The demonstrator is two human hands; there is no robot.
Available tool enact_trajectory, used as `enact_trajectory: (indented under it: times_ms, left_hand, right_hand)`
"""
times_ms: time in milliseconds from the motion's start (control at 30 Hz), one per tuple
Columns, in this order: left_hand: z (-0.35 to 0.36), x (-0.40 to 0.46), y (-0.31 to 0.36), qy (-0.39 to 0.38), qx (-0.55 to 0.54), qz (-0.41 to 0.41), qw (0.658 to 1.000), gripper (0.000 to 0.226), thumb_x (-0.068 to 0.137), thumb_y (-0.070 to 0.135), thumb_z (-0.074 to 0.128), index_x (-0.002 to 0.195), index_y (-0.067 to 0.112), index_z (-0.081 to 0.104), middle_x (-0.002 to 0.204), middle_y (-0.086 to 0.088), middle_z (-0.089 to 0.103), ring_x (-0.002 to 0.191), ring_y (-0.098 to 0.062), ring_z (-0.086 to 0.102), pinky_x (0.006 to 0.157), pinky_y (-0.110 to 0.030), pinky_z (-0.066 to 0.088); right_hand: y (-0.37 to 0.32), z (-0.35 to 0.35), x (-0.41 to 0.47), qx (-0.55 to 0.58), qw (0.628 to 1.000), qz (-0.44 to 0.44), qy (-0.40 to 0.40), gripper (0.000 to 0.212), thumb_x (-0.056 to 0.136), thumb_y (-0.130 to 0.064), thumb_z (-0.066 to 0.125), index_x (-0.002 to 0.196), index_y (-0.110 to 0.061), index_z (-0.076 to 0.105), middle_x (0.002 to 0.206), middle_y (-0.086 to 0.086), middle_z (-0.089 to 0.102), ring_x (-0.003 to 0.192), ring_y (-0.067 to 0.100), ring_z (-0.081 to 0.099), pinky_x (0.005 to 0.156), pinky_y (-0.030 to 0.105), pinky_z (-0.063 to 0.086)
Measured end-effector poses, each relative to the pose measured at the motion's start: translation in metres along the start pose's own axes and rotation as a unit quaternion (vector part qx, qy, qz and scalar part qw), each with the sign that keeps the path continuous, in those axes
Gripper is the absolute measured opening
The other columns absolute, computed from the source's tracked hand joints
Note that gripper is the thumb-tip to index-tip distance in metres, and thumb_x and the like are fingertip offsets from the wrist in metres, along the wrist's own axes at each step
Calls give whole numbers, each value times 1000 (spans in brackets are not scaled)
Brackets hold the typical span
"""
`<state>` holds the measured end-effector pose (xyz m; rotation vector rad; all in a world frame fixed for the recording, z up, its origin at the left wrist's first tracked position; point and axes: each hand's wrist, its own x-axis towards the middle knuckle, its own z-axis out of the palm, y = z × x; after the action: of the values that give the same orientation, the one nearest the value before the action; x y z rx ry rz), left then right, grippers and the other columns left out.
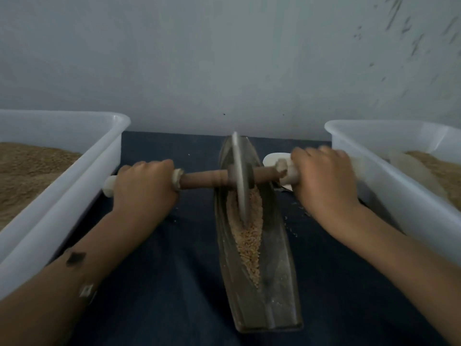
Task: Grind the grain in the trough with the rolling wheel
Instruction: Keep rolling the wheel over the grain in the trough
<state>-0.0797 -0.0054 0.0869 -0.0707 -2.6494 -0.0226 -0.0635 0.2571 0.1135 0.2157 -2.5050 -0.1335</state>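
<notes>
trough (279, 258) between two tubs (62, 186), wheel (240, 176) standing in grain (249, 245)

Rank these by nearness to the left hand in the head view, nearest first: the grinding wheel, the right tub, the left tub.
From the left hand:
1. Left tub, right beside it on its outer side.
2. Grinding wheel, mid-axle in the trough.
3. Right tub, across, past the right hand.

You look from a single head-worn camera, facing forward and down along the counter (174, 283) toward the wall (224, 58) at its far edge. It sits close; wide-angle bending and what seems motion blur soften the edges.
</notes>
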Motion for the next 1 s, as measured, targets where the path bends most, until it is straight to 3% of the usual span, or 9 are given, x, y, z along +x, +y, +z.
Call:
enact_trajectory:
  times_ms: [133, 300, 400, 467, 533, 633, 767, 867, 1000]
  left_hand:
    - [-50, -48, 6, 56, 23, 92, 994, 43, 55, 7, 74, 58, 20, 33, 50, 2, 41, 46, -22, 42, 53, -31, 32]
    - [-81, -76, 1, 38, -5, 151, 988, 29, 58, 13, 57, 59, 22, 30, 49, 2, 38, 43, -24, 42, 49, -36, 39]
    - [-70, -62, 3, -91, 62, 93, 990, 31, 65, 29, 67, 64, 27, 36, 59, 9, 44, 55, -14, 47, 56, -31, 40]
    - [-58, -49, 6, -64, 52, 55, 995, 31, 70, 32, 67, 65, 29, 36, 60, 11, 43, 56, -10, 43, 55, -28, 33]
    - [-45, -37, 11, -34, 56, 36, 997, 29, 75, 31, 63, 66, 28, 35, 62, 11, 41, 59, -13, 44, 60, -29, 33]
    - [-24, -3, 19, 32, 59, 23, 997, 27, 77, 21, 63, 71, 21, 37, 70, 0, 55, 69, -25, 54, 65, -31, 30]
    - [-7, 57, 20, 14, 53, -7, 998, 3, 83, 18, 56, 83, 21, 55, 93, -7, 66, 90, -31, 60, 71, -33, 28]
    - [1, 78, 13, -32, 21, -25, 999, 12, 81, 18, 57, 77, 25, 47, 96, -8, 64, 94, -32, 59, 71, -32, 30]
    - [3, 47, 13, 27, 22, 6, 999, 22, 82, 17, 56, 71, 22, 38, 86, -5, 64, 83, -28, 58, 68, -32, 30]
  right_hand:
    - [4, -31, -48, 49, 997, 9, -61, 22, 63, -13, 76, 79, -20, 62, 66, -5, 55, 60, 19, 41, 58, 27, 23]
    - [-1, -57, -63, 54, 992, -24, -110, 64, 42, -16, 79, 60, -37, 22, 54, -20, 13, 48, -1, 16, 52, 15, 7]
    - [1, -47, -59, 60, 995, -46, -70, 56, 38, -11, 84, 61, -29, 36, 52, -15, 25, 50, 12, 24, 51, 16, 7]
    - [1, -32, -48, 66, 996, -46, -29, 45, 39, -8, 83, 60, -22, 46, 51, -9, 36, 50, 16, 28, 49, 20, 11]
    - [5, -10, -29, 76, 997, -34, 0, 38, 48, -7, 78, 59, -21, 46, 52, -12, 28, 50, 16, 30, 48, 21, 12]
    - [12, 31, 10, 53, 998, 11, -39, 22, 75, -14, 63, 69, -21, 44, 61, -9, 41, 64, 23, 50, 56, 30, 30]
    - [22, 60, 54, 38, 998, 58, 3, 9, 84, -13, 52, 76, -17, 50, 76, 6, 60, 75, 31, 56, 59, 32, 26]
    - [21, 59, 67, 35, 997, 53, 45, 14, 81, -8, 53, 71, -17, 48, 74, 9, 61, 63, 26, 43, 56, 32, 21]
    - [12, 41, 37, 27, 998, 50, 36, 26, 78, -6, 58, 68, -20, 39, 66, 4, 52, 65, 24, 43, 61, 32, 21]
